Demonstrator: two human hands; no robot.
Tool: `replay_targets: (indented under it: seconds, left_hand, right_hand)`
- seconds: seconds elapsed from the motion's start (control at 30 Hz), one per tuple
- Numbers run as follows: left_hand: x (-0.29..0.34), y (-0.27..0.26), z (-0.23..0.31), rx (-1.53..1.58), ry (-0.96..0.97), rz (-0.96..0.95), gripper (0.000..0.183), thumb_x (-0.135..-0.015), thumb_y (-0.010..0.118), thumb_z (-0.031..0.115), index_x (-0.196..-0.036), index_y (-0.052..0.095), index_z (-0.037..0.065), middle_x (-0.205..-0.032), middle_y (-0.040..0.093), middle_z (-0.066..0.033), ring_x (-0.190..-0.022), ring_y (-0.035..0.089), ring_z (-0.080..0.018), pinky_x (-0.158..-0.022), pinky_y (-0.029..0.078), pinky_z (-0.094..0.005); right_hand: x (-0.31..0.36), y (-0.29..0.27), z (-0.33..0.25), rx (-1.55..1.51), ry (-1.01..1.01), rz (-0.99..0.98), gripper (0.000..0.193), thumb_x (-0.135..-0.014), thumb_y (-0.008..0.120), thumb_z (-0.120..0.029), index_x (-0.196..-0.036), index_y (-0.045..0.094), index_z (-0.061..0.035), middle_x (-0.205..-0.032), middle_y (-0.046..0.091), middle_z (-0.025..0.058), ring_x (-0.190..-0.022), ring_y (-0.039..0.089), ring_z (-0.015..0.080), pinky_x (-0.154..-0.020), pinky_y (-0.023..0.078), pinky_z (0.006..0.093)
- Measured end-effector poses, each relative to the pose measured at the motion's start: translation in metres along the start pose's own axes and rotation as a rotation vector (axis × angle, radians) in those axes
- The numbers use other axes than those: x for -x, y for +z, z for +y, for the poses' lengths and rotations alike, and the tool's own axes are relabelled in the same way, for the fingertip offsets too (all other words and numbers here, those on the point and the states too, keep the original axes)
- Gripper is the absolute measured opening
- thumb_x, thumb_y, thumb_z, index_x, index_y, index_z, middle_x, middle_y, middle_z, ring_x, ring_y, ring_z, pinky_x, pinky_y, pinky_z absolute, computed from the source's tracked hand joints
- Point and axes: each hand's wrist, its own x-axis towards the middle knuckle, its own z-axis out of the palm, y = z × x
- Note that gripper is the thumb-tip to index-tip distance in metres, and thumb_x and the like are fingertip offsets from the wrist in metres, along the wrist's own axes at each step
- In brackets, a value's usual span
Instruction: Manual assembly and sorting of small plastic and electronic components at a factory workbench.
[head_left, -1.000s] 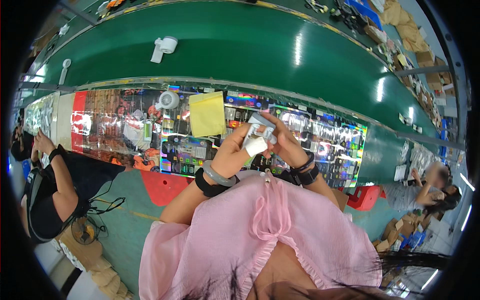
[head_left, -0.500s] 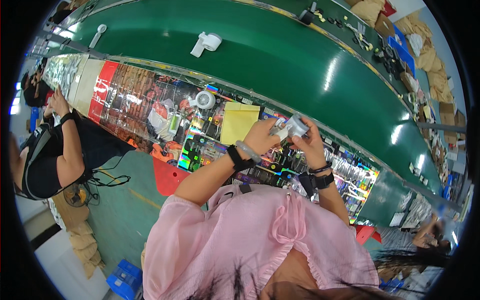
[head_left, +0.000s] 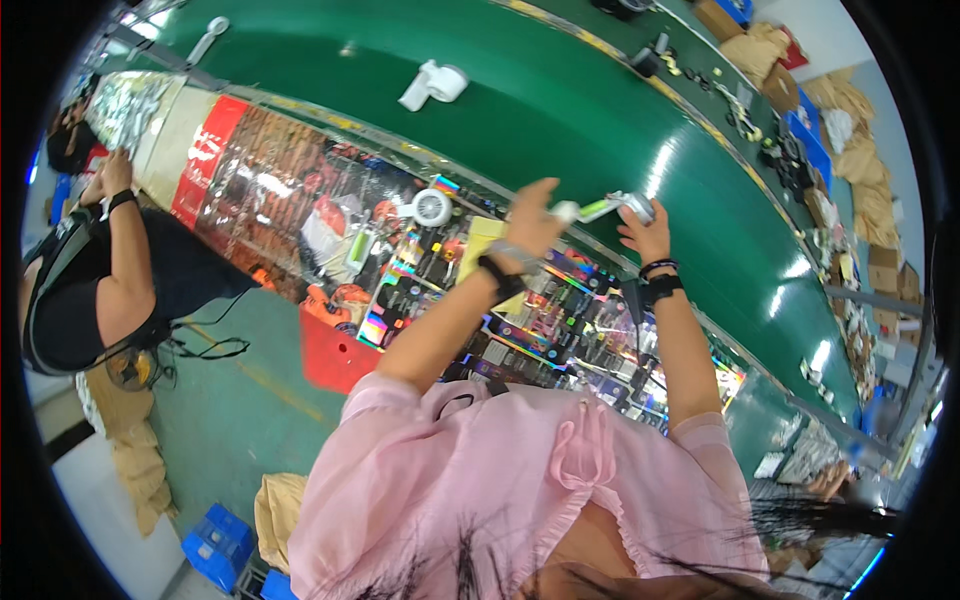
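Observation:
My right hand (head_left: 647, 232) is closed on the grey-white head of a handheld fan (head_left: 640, 207), over the near edge of the green belt. A bright green cylinder (head_left: 598, 210), resembling a battery, lies along its handle, which points toward my left hand. My left hand (head_left: 535, 220) is slightly blurred, its fingers apart, beside a white rounded piece (head_left: 566, 211) at the handle's end. Whether they touch, I cannot tell. Below my left hand is a yellow paper pad (head_left: 482, 243). Another white fan (head_left: 430, 208) lies to its left, near a white part with a green cylinder (head_left: 358, 248).
A white fan (head_left: 435, 84) and a white handle-shaped part (head_left: 208, 40) lie on the green belt (head_left: 540, 110). Printed sheets (head_left: 270, 180) cover the near worktop. At the left, a co-worker (head_left: 120, 260) works. A red stool (head_left: 335, 350) stands below the worktop; a blue crate (head_left: 218, 545) is on the floor.
Both hands have moved up and away from me, toward the belt, and farther apart. The left hand's fingers have spread; the green cylinder now shows between the hands. The view has shifted slightly.

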Motion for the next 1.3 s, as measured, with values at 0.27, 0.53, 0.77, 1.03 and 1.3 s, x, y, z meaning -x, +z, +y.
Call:
replay_targets:
  seconds: [0.27, 0.53, 0.77, 1.03, 1.3]
  left_hand:
    - [0.073, -0.237, -0.062, -0.521, -0.016, 0.47, 0.046, -0.075, 0.06, 0.002, -0.121, 0.052, -0.002, -0.114, 0.056, -0.0204, -0.105, 0.054, -0.0361, -0.092, 0.042, -0.0427]
    - [0.078, -0.248, -0.09, -0.843, -0.151, 0.268, 0.054, -0.068, 0.069, 0.017, -0.118, 0.054, 0.002, -0.113, 0.055, -0.0208, -0.105, 0.05, -0.0386, -0.09, 0.043, -0.0459]
    - [0.073, -0.244, -0.073, -0.871, -0.095, 0.255, 0.052, -0.066, 0.076, 0.021, -0.112, 0.057, 0.005, -0.107, 0.056, -0.0168, -0.101, 0.053, -0.0363, -0.082, 0.047, -0.0447]
    - [0.064, -0.248, -0.086, -0.798, -0.152, 0.23, 0.039, -0.065, 0.074, 0.015, -0.099, 0.058, 0.007, -0.097, 0.055, -0.0137, -0.095, 0.055, -0.0347, -0.077, 0.049, -0.0445]
    - [0.055, -0.258, -0.083, -0.818, -0.18, 0.206, 0.04, -0.065, 0.074, 0.022, -0.097, 0.057, 0.005, -0.096, 0.058, -0.0143, -0.091, 0.057, -0.0333, -0.074, 0.05, -0.0433]
  right_hand:
    - [0.009, 0.002, 0.033, -0.047, -0.079, 0.194, 0.095, -0.076, 0.079, -0.027, -0.143, 0.018, 0.0009, -0.14, 0.034, 0.0257, -0.089, 0.066, 0.0276, -0.066, 0.057, 0.0354]
    - [0.031, 0.043, 0.002, 0.486, -0.635, 0.42, 0.05, -0.072, 0.068, -0.003, -0.118, 0.049, -0.0003, -0.107, 0.052, 0.0162, -0.089, 0.055, 0.0264, -0.083, 0.045, 0.0403]
    - [0.043, 0.097, -0.025, 0.445, -0.773, 0.236, 0.032, -0.076, 0.061, 0.0, -0.108, 0.056, -0.0038, -0.094, 0.056, 0.0127, -0.079, 0.058, 0.0254, -0.071, 0.049, 0.0361]
    - [0.139, 0.22, -0.094, 0.524, -1.003, -0.649, 0.014, -0.083, 0.062, -0.01, -0.095, 0.064, -0.0027, -0.085, 0.065, 0.0129, -0.076, 0.063, 0.0275, -0.068, 0.051, 0.0357]
    - [0.152, 0.291, -0.036, 0.673, -0.818, -0.635, 0.016, -0.083, 0.061, -0.016, -0.091, 0.065, -0.003, -0.083, 0.066, 0.0145, -0.075, 0.064, 0.0343, -0.067, 0.05, 0.0425]
